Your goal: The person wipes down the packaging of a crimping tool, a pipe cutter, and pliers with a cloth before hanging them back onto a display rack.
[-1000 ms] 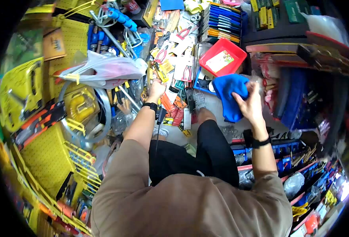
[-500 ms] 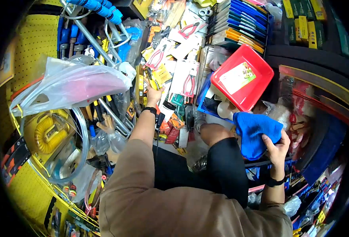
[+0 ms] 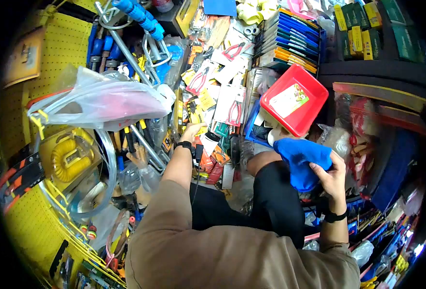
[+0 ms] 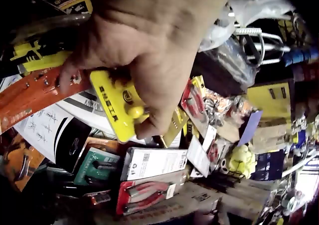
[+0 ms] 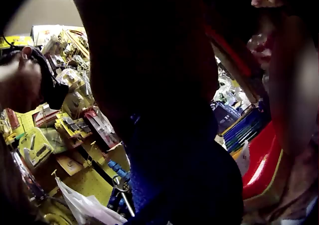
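My left hand [image 3: 192, 131] is low over the piled packaged tools. The left wrist view shows this hand [image 4: 144, 60] gripping a yellow packet [image 4: 112, 105] with dark lettering, its digits at the packet's edges. Beside the packet lie an orange-red strip [image 4: 37, 98] and a green card [image 4: 97, 165]. On the other side, my right hand [image 3: 332, 177] pinches a blue cloth [image 3: 302, 161] that hangs below the red tray [image 3: 315, 111]. The cloth [image 5: 184, 180] is dark and fills much of the right wrist view.
Red-handled pliers [image 3: 234, 113] on cards lie ahead of the left hand. A plastic bag [image 3: 102, 103] hangs at left above a coil of clear tubing [image 3: 109, 192]. Blue and yellow folders [image 3: 290, 41] stand behind the red tray. Boxes [image 3: 357, 41] sit on the right shelf.
The view has shifted. My left hand has drawn back towards the body from the packets near the pliers. The blue cloth remains in my right hand, now lower beside the knee than at first.
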A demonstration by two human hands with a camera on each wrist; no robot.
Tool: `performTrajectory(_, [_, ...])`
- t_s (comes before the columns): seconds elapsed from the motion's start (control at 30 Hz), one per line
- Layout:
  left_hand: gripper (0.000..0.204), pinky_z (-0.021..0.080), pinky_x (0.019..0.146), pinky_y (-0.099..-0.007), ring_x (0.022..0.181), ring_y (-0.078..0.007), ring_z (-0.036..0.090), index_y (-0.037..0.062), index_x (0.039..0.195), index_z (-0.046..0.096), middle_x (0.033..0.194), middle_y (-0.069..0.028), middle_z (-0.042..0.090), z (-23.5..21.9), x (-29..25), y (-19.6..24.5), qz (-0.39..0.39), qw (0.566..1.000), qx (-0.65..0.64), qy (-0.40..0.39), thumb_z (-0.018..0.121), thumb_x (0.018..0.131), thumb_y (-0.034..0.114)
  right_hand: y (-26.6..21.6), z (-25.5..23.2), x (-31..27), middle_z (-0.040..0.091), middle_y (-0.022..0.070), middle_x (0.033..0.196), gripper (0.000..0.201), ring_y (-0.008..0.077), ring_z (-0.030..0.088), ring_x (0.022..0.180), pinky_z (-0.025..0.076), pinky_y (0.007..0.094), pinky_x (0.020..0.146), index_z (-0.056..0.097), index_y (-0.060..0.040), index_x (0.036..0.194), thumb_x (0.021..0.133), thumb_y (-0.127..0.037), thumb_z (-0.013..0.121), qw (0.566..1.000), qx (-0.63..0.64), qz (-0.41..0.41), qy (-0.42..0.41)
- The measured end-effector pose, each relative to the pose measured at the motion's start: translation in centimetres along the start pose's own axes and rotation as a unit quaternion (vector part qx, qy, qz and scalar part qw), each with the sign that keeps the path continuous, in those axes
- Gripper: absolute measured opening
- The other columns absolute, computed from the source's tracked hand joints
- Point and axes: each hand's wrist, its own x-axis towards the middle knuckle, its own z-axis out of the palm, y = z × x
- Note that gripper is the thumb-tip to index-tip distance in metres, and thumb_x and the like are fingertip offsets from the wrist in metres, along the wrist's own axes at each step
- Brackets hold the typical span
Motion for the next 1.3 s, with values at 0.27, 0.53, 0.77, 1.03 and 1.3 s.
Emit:
performTrajectory(0.27, [0.060, 0.063, 0.074, -0.0390, 0.094, -0.0218, 0.069, 0.0064, 0.132, 0.045, 0.118, -0.0099, 0.062, -2.4, -17.4, -2.3, 0.141, 0.974, 0.013, -0.177, 0.075, 0.080, 0.005, -11.7, 1.6, -1.8, 0.053, 0.0184, 0.101, 0.031, 0.0391, 0.059, 0.095, 0.050, 0.0413, 0.083, 0.056, 0.0010, 0.103, 0.075, -0.002, 0.068, 0.975, -0.146, -0.140, 0.095])
performTrajectory(0.53, [0.070, 0.049, 0.098, -0.0437, 0.119, -0.0332, 0.060, 0.0036, 0.138, 0.047, 0.126, -0.0207, 0.062, -7.5, -50.4, -3.0, 0.563, 0.809, 0.170, -0.005, 0.079, 0.077, 0.015, -27.3, 8.1, -9.3, 0.055, 0.0181, 0.138, 0.046, 0.0338, 0.047, 0.136, 0.035, 0.0511, 0.113, 0.056, 0.0007, 0.120, 0.076, -0.007, 0.066, 0.842, -0.114, -0.507, -0.143])
performTrajectory(0.77, [0.065, 0.053, 0.090, -0.0413, 0.103, -0.0337, 0.068, -0.0015, 0.124, 0.048, 0.110, -0.0224, 0.067, -12.8, -66.7, -3.8, 0.466, 0.865, 0.152, 0.107, 0.082, 0.071, 0.015, -34.8, 2.4, -9.4, 0.047, 0.0163, 0.148, 0.064, 0.0329, 0.041, 0.141, 0.037, 0.0455, 0.114, 0.052, -0.0064, 0.139, 0.075, 0.000, 0.061, 0.857, -0.130, -0.493, -0.069])
performTrajectory(1.03, [0.073, 0.049, 0.096, -0.0343, 0.113, -0.0207, 0.062, -0.0012, 0.135, 0.043, 0.124, -0.0123, 0.062, -15.7, -71.3, -4.8, 0.524, 0.845, 0.082, 0.068, 0.081, 0.074, 0.008, -41.0, 2.3, -16.8, 0.046, 0.0186, 0.149, 0.058, 0.0393, 0.042, 0.139, 0.029, 0.0527, 0.116, 0.053, -0.0067, 0.139, 0.082, -0.013, 0.056, 0.746, -0.076, -0.653, -0.103])
performTrajectory(1.3, [0.096, 0.026, 0.120, -0.0472, 0.147, -0.0361, 0.030, 0.0036, 0.158, 0.015, 0.159, -0.0188, 0.027, -15.5, -76.8, -2.7, 0.472, 0.768, -0.240, -0.360, 0.067, 0.079, 0.021, -45.2, 1.5, -16.2, 0.036, 0.0231, 0.155, 0.055, 0.0361, 0.038, 0.142, 0.027, 0.0451, 0.118, 0.038, -0.0003, 0.149, 0.095, 0.007, 0.037, 0.763, 0.351, -0.533, 0.099])
